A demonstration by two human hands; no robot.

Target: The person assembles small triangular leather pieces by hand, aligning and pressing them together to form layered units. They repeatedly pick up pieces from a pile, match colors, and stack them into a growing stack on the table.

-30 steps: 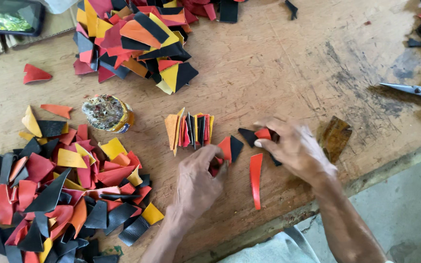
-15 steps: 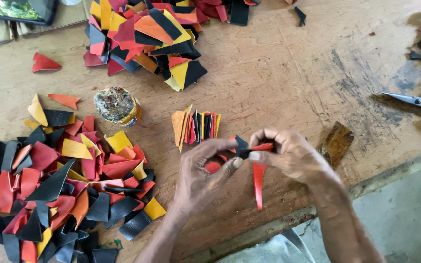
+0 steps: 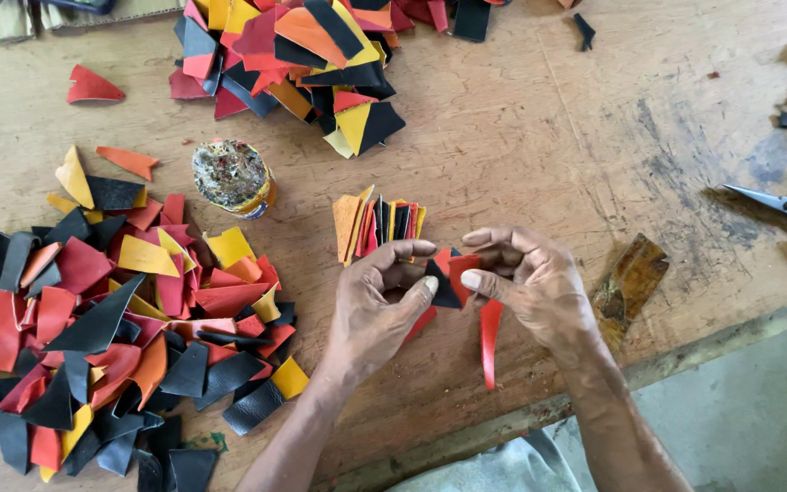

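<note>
Black and red leather pieces [image 3: 446, 278] now lifted off the wooden surface [image 3: 548, 137], we pinch them between left hand [image 3: 377, 305] and right hand [image 3: 539, 282], just below the upright stack [image 3: 380, 221]; previously they lay flat.

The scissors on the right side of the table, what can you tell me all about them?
The scissors lie flat on the wooden table near its right edge. The grey metal blades are shut and point left. The handles are mostly cut off by the edge of the picture. No hand touches them. A brown scrap lies apart, below and to the left.
</note>
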